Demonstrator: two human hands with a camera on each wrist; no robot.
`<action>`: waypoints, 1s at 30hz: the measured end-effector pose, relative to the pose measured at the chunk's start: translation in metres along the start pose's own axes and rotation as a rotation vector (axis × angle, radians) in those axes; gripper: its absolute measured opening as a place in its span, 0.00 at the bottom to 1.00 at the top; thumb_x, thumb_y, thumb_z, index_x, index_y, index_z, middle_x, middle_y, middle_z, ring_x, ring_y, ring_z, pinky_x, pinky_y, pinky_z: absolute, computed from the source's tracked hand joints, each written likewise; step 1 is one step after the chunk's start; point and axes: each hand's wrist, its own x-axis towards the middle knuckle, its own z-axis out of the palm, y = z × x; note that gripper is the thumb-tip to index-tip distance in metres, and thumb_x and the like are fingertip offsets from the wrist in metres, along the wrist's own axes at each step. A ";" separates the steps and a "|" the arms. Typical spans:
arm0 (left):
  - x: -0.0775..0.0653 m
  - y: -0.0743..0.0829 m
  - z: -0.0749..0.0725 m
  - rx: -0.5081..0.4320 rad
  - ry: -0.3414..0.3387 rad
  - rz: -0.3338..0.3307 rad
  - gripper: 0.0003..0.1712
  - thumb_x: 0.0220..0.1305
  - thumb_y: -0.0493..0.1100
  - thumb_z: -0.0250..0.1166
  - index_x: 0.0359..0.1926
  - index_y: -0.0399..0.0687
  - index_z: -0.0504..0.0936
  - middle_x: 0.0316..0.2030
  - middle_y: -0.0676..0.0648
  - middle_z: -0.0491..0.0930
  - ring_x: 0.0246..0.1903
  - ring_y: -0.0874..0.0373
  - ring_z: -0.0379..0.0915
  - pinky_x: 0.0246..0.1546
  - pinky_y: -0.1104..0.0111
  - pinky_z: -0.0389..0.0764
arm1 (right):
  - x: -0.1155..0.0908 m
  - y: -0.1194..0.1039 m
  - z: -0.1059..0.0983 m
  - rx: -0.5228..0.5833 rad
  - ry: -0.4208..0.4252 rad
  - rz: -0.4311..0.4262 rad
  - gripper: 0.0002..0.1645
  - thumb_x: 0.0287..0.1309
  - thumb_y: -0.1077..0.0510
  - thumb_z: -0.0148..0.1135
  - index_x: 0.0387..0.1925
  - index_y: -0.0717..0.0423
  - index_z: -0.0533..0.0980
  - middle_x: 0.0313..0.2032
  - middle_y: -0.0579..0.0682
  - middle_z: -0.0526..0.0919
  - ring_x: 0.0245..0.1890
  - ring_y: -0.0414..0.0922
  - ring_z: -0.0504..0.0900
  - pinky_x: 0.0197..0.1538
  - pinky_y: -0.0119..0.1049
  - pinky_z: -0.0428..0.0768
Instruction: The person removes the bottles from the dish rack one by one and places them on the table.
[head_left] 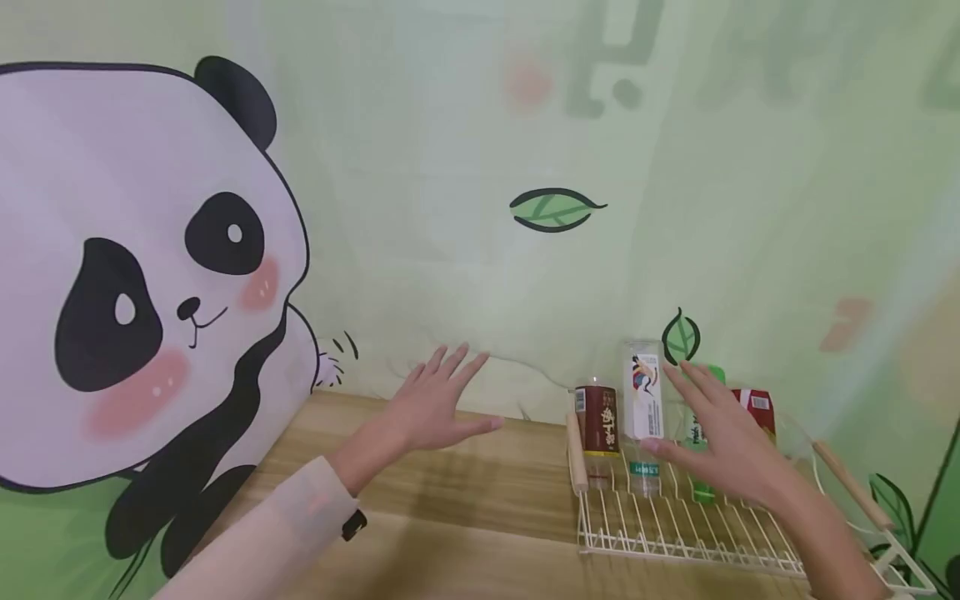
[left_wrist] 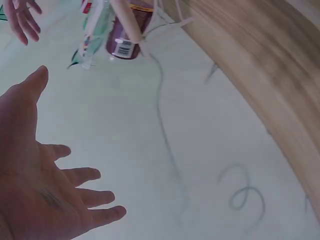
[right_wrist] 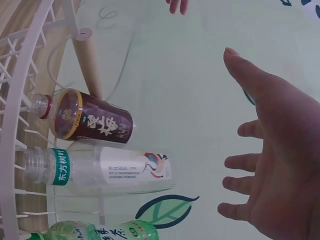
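My left hand [head_left: 435, 410] hovers over the wooden table, fingers straight and spread, holding nothing. The left wrist view shows its palm [left_wrist: 47, 192] bare. My right hand [head_left: 723, 446] is likewise held up with fingers extended, overlapping part of a white wire rack [head_left: 690, 554] in the head view. Neck-down in that rack stand a bottle with a dark red label [right_wrist: 95, 117], a clear bottle with a white label [right_wrist: 132, 167] and a green bottle [right_wrist: 120, 231]. Beside these, a red package [head_left: 757, 410] is partly hidden behind my right hand.
Wooden handles [head_left: 576, 454] rise at the rack's ends. Behind the table [head_left: 480, 492] hangs a pale green backdrop [head_left: 420, 208] with a large printed panda [head_left: 150, 275] and leaves. A small black object [head_left: 354, 524] sits at the left sleeve's cuff.
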 end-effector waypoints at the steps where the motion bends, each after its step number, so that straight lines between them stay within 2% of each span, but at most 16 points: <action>1: 0.000 0.004 -0.001 -0.013 0.014 0.016 0.61 0.66 0.82 0.56 0.87 0.62 0.43 0.85 0.44 0.42 0.83 0.37 0.36 0.79 0.38 0.50 | -0.003 -0.001 -0.002 0.026 0.012 0.001 0.64 0.64 0.30 0.69 0.87 0.47 0.45 0.83 0.64 0.47 0.78 0.74 0.52 0.63 0.86 0.59; 6: 0.000 0.029 -0.002 -0.102 0.064 0.101 0.64 0.67 0.80 0.58 0.87 0.61 0.34 0.85 0.45 0.40 0.83 0.39 0.38 0.80 0.43 0.53 | -0.008 -0.007 -0.007 0.195 0.101 0.006 0.57 0.68 0.39 0.71 0.86 0.42 0.50 0.81 0.62 0.56 0.76 0.70 0.60 0.63 0.81 0.67; 10: 0.003 0.047 0.012 -0.205 0.133 0.137 0.64 0.68 0.77 0.61 0.87 0.60 0.34 0.86 0.48 0.36 0.83 0.42 0.35 0.79 0.43 0.54 | -0.001 -0.012 0.000 0.309 0.160 0.043 0.52 0.71 0.42 0.69 0.85 0.43 0.52 0.78 0.62 0.61 0.74 0.66 0.65 0.65 0.73 0.73; 12: 0.008 0.056 0.022 -0.264 0.164 0.140 0.62 0.69 0.75 0.61 0.87 0.61 0.34 0.86 0.50 0.34 0.83 0.42 0.34 0.79 0.42 0.54 | 0.003 -0.013 0.006 0.363 0.169 0.083 0.51 0.71 0.41 0.68 0.85 0.45 0.52 0.78 0.61 0.61 0.75 0.66 0.64 0.67 0.72 0.72; 15: 0.016 0.069 0.036 -0.362 0.179 0.116 0.60 0.71 0.73 0.61 0.86 0.65 0.33 0.86 0.54 0.33 0.84 0.45 0.32 0.78 0.40 0.54 | 0.008 -0.012 0.015 0.449 0.177 0.146 0.51 0.72 0.41 0.67 0.85 0.47 0.51 0.80 0.61 0.59 0.77 0.65 0.62 0.70 0.70 0.70; 18: 0.023 0.075 0.047 -0.457 0.195 0.085 0.58 0.71 0.72 0.61 0.86 0.67 0.36 0.86 0.53 0.36 0.83 0.45 0.34 0.76 0.37 0.56 | 0.016 -0.011 0.025 0.552 0.172 0.200 0.51 0.74 0.42 0.65 0.85 0.47 0.50 0.81 0.60 0.57 0.78 0.65 0.60 0.72 0.69 0.67; 21: 0.029 0.079 0.059 -0.560 0.207 0.060 0.58 0.71 0.72 0.61 0.87 0.62 0.40 0.86 0.48 0.41 0.83 0.44 0.38 0.76 0.37 0.58 | 0.023 -0.007 0.037 0.635 0.184 0.208 0.49 0.75 0.43 0.64 0.85 0.48 0.50 0.81 0.61 0.57 0.78 0.65 0.59 0.74 0.68 0.66; 26: 0.038 0.085 0.088 -0.737 0.194 -0.002 0.56 0.72 0.72 0.60 0.86 0.54 0.45 0.84 0.44 0.47 0.82 0.44 0.45 0.78 0.42 0.56 | 0.032 -0.004 0.058 0.683 0.198 0.202 0.47 0.77 0.43 0.62 0.84 0.52 0.52 0.80 0.62 0.59 0.78 0.65 0.59 0.74 0.68 0.65; 30: 0.041 0.094 0.113 -0.845 0.182 -0.057 0.54 0.73 0.71 0.60 0.86 0.53 0.48 0.83 0.42 0.52 0.80 0.41 0.50 0.76 0.40 0.59 | 0.038 -0.009 0.070 0.708 0.185 0.205 0.48 0.77 0.42 0.61 0.84 0.53 0.51 0.81 0.63 0.57 0.79 0.65 0.57 0.75 0.67 0.64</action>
